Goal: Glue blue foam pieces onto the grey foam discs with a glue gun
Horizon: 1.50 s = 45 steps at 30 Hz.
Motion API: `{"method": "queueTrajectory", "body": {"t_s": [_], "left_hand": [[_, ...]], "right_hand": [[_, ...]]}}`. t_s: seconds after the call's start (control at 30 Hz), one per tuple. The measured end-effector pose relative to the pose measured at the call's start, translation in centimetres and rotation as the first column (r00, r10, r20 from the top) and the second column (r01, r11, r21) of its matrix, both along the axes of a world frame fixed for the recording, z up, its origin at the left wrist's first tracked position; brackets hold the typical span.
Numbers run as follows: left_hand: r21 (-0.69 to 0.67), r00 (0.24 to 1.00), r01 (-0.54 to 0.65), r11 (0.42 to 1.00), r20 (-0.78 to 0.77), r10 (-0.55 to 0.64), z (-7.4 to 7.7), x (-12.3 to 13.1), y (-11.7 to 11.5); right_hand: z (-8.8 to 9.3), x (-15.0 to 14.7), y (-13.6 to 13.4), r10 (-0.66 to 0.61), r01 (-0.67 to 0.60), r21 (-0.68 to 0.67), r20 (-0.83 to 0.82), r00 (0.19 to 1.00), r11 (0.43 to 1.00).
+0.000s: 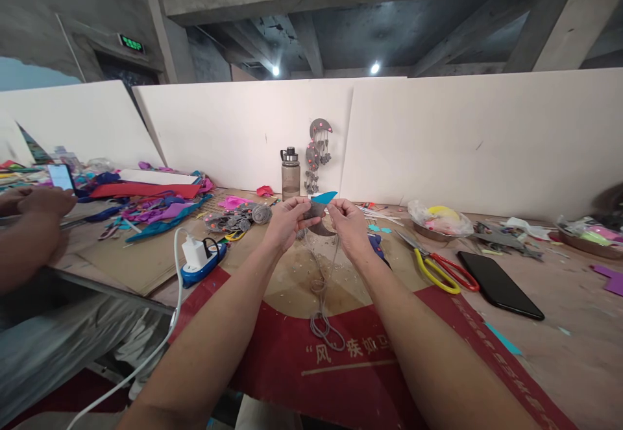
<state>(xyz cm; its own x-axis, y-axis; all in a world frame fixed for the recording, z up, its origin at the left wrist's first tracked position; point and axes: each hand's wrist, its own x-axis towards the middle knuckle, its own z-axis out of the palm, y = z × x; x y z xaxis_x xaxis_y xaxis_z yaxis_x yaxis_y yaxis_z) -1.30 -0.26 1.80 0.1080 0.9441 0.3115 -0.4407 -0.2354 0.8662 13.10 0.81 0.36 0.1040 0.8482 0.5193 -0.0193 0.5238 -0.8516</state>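
Left hand (pixel 286 222) and right hand (pixel 349 224): fingers pinch the grey felt (pixel 317 210), blue piece (pixel 325 197) against it. Judged light, soft; edge hold suits.

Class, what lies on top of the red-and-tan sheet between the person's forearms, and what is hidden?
A looped gray cord and small pale specks lie on the sheet. The forearms cover other parts, so anything beneath them cannot be seen.

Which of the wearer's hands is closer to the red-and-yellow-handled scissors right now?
Right hand: the scissors lie to its right. The left hand, holding the gray piece, is farther away, on the right hand's other side.
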Motion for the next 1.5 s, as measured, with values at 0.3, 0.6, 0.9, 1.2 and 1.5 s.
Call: {"method": "queueTrajectory", "body": {"t_s": [0.3,0.6,0.9,1.2,1.5], "left_hand": [[-0.005,0.998,-0.060,0.998,-0.020,0.060,-0.1,-0.1,0.2],[-0.047,0.997,-0.065,0.997,0.025,0.067,-0.1,-0.2,0.3],[-0.044,0.999,0.013,0.999,0.042,-0.011,-0.1,-0.3,0.2],[-0.061,0.997,-0.049,0.997,0.061,0.053,-0.1,-0.2,0.4],[-0.051,0.997,0.017,0.999,0.075,-0.013,-0.2,-0.2,0.3]], "right_hand": [[0.8,-0.6,-1.3,-0.105,0.097,0.071,0.135,0.985,0.993],[0.5,-0.8,-1.5,-0.126,0.113,0.089,0.159,0.979,0.990],[0.4,-0.8,-1.3,-0.123,0.117,0.054,0.108,0.987,0.992],[0.6,-0.9,-1.8,-0.118,0.110,0.067,0.127,0.985,0.992],[0.3,-1.0,-1.4,-0.112,0.110,0.035,0.086,0.990,0.993]]}}
